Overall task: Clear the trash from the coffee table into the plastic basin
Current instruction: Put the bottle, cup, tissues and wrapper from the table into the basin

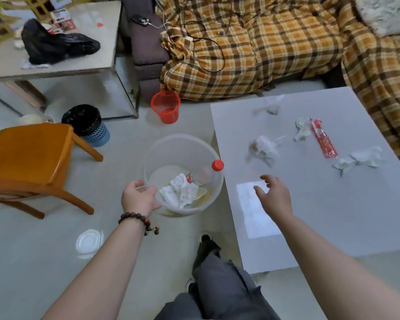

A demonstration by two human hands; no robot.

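Head cam: left hand [139, 197] grips basin [183, 144] rim, right hand [273, 192] empty over table [333, 215].

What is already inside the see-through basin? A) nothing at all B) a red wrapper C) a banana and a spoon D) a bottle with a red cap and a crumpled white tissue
D: a clear bottle with a red cap leans inside the basin next to a crumpled white tissue, while the red wrapper lies on the coffee table.
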